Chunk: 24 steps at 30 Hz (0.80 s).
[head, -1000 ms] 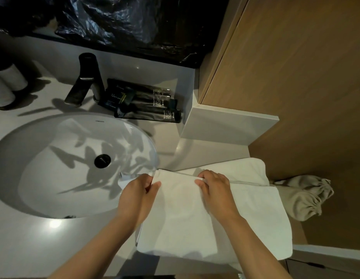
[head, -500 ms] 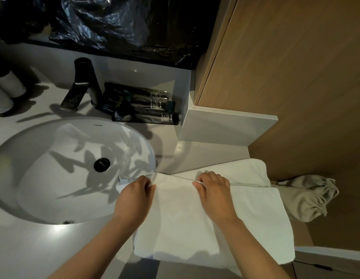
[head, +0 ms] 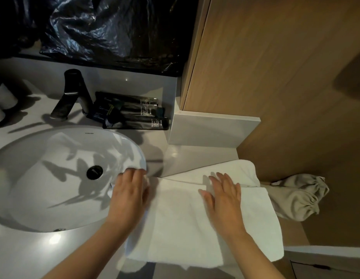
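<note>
Towel (head: 185,218) corner — hidden under left hand (head: 129,195).

Bathroom vanity: a pale grey counter (head: 24,250) holds an oval white basin (head: 44,188) sunk into its 9 o'clock side. A dark faucet (head: 72,95) stands at 11 o'clock, behind the basin's rim. Just beside the faucet, toward 12 o'clock, black toiletry tubes (head: 135,115) lie side by side against the back wall. A folded white towel (head: 185,222) lies flat at 5 o'clock, its left corner reaching over the basin's rim. Pale cylinders (head: 6,97) stand at the far 10 o'clock edge.
</note>
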Each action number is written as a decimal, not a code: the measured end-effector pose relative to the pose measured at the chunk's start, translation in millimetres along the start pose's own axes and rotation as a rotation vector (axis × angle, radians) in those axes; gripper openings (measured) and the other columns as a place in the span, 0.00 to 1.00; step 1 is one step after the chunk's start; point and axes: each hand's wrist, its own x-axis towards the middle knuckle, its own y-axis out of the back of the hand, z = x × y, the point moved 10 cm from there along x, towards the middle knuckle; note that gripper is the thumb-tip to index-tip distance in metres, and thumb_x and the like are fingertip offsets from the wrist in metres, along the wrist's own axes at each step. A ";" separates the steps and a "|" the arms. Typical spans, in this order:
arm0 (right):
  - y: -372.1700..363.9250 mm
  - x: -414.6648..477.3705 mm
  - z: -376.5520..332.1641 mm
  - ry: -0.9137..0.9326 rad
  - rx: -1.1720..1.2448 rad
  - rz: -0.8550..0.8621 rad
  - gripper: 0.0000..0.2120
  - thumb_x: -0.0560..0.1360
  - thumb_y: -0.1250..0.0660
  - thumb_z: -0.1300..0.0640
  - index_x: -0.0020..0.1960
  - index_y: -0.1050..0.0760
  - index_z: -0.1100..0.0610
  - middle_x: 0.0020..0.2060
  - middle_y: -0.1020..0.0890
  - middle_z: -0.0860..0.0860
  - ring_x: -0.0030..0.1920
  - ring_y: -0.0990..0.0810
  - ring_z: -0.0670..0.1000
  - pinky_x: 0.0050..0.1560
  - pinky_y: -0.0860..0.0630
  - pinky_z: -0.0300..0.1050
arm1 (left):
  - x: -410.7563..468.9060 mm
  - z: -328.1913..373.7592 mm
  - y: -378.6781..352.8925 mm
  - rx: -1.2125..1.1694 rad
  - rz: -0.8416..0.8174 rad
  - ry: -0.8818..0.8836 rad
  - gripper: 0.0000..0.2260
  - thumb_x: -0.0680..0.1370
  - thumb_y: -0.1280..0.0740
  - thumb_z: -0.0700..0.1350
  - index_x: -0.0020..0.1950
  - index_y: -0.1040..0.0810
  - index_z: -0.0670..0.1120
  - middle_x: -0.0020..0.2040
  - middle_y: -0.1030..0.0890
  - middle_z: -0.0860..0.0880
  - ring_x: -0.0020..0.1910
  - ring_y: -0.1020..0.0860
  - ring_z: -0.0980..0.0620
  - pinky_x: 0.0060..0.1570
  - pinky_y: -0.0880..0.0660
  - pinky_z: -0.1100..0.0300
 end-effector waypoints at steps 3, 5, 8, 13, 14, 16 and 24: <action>-16.8 -20.6 -19.2 0.032 0.000 -0.143 0.26 0.81 0.55 0.39 0.78 0.43 0.45 0.79 0.47 0.44 0.78 0.59 0.43 0.76 0.67 0.50 | -14.2 41.3 -3.1 -0.138 0.056 -0.263 0.13 0.78 0.35 0.44 0.59 0.22 0.40 0.58 0.22 0.42 0.57 0.25 0.44 0.60 0.29 0.52; -32.4 -32.2 -16.8 0.018 -0.130 -0.266 0.32 0.78 0.66 0.36 0.79 0.53 0.43 0.79 0.55 0.43 0.77 0.64 0.43 0.74 0.72 0.50 | -25.6 55.2 -27.2 -0.199 -0.049 -0.287 0.18 0.79 0.43 0.50 0.61 0.22 0.43 0.61 0.21 0.44 0.61 0.23 0.44 0.65 0.29 0.52; -37.8 -38.6 -4.9 0.024 -0.286 -0.315 0.33 0.75 0.72 0.34 0.79 0.62 0.42 0.78 0.63 0.44 0.77 0.67 0.47 0.74 0.74 0.53 | -40.3 58.6 -67.6 0.128 -0.216 -0.364 0.24 0.79 0.47 0.55 0.64 0.21 0.44 0.65 0.22 0.44 0.66 0.25 0.43 0.70 0.37 0.48; -20.2 -37.2 33.7 -0.044 -0.257 -0.299 0.35 0.74 0.74 0.32 0.78 0.65 0.43 0.77 0.66 0.43 0.76 0.71 0.47 0.74 0.72 0.56 | -38.6 50.2 -74.8 0.193 -0.271 -0.371 0.29 0.82 0.55 0.59 0.69 0.25 0.43 0.70 0.28 0.41 0.69 0.30 0.40 0.70 0.40 0.44; -15.0 -35.5 44.4 -0.075 -0.236 -0.295 0.34 0.76 0.70 0.33 0.79 0.64 0.43 0.78 0.64 0.43 0.76 0.70 0.47 0.74 0.71 0.56 | -37.1 53.0 -72.1 0.183 -0.259 -0.372 0.29 0.82 0.53 0.59 0.67 0.24 0.42 0.69 0.27 0.40 0.68 0.28 0.40 0.69 0.36 0.43; -5.5 -30.1 64.0 -0.127 -0.200 -0.304 0.31 0.80 0.62 0.37 0.80 0.60 0.45 0.79 0.58 0.44 0.78 0.65 0.48 0.76 0.65 0.56 | -30.5 54.7 -66.9 0.171 -0.269 -0.337 0.29 0.79 0.48 0.60 0.64 0.21 0.41 0.65 0.23 0.40 0.64 0.24 0.39 0.63 0.28 0.42; 14.5 16.8 77.3 0.022 -0.138 -0.388 0.21 0.83 0.45 0.48 0.74 0.34 0.50 0.72 0.30 0.47 0.72 0.35 0.48 0.75 0.44 0.51 | 30.8 78.5 -83.9 0.207 -0.422 -0.259 0.21 0.80 0.44 0.59 0.66 0.28 0.47 0.63 0.25 0.48 0.62 0.27 0.46 0.62 0.33 0.52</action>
